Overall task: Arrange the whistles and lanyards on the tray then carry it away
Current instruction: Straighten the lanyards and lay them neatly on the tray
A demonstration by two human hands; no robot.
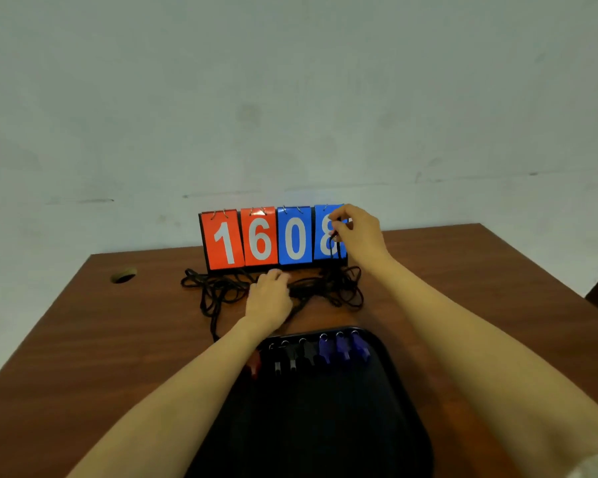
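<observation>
While untangling lanyards heaped just beyond the tray, pinching one cord high with right hand, pinning the rest under left hand, fingers together. Next: draw free slowly, lay near whistles.

Dim, even light — soft focus, wide-angle bending at the edges, faint shadows.
</observation>
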